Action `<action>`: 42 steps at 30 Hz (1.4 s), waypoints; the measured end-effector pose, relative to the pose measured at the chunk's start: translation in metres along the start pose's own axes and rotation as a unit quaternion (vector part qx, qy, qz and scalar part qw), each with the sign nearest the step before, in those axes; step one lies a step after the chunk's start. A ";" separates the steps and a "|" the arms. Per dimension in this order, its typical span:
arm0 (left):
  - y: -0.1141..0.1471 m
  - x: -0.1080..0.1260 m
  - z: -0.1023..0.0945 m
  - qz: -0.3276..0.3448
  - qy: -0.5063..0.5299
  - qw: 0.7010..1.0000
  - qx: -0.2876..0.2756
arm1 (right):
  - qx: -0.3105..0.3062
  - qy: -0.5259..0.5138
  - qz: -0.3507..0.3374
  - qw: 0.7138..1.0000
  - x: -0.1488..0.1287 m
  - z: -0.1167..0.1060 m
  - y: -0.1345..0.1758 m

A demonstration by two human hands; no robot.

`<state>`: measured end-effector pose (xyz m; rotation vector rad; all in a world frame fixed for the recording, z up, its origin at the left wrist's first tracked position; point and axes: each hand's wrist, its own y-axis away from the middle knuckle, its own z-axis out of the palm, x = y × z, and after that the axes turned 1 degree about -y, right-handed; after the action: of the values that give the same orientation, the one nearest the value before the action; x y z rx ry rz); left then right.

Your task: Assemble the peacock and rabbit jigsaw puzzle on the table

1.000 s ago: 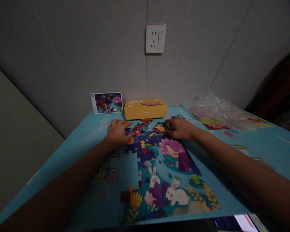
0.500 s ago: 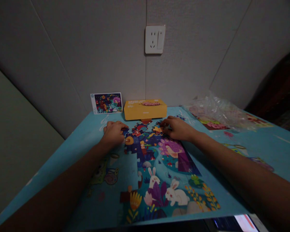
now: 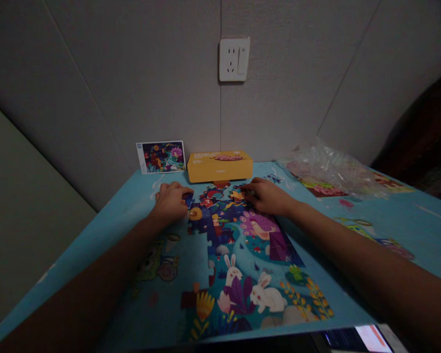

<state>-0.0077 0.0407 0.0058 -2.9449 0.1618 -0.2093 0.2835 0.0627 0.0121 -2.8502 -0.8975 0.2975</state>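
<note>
A partly joined jigsaw puzzle (image 3: 253,260) lies on the table, showing white rabbits, a pink peacock and a stream. My left hand (image 3: 172,202) is closed at its upper left corner, fingers curled on a dark blue puzzle piece (image 3: 187,199). At the upper right, my right hand (image 3: 266,196) is bent over the pieces, its fingertips pinched at a small dark piece that they mostly hide. Beside those fingertips is an orange puzzle piece (image 3: 237,195). Between the hands lie several loose pieces, including a red and blue one (image 3: 213,194).
A yellow box (image 3: 220,169) stands against the wall, with a picture card (image 3: 163,157) leaning left of it. Clear plastic wrapping (image 3: 327,164) covers printed sheets at the back right. A phone (image 3: 358,338) lies at the near edge. The blue tablecloth (image 3: 117,225) has cartoon prints.
The view has shifted very slightly. My right hand's fingertips have moved slightly over the pieces; my left hand stays at the upper left corner.
</note>
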 end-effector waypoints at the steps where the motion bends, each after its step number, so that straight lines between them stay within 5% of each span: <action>1: 0.000 -0.001 0.000 -0.003 -0.001 1.000 0.009 | 0.002 0.001 -0.003 1.000 -0.001 -0.001 0.000; 13: 0.001 0.001 -0.009 -0.006 0.158 0.983 0.095 | 0.110 -0.071 0.012 0.991 -0.004 -0.002 0.000; 19: 0.007 0.009 -0.001 0.085 0.376 0.918 0.089 | 0.101 -0.117 -0.032 0.987 -0.011 -0.007 0.003; 29: 0.006 0.004 0.002 0.094 0.304 0.946 0.067 | 0.073 -0.093 -0.116 0.986 -0.019 -0.005 0.005; 42: 0.007 0.009 -0.003 0.097 0.228 0.968 0.028 | 0.064 -0.076 -0.076 0.992 -0.017 -0.003 0.003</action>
<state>-0.0002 0.0317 0.0087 -2.7502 0.4944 -0.8428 0.2720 0.0503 0.0173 -2.6520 -1.0764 0.5404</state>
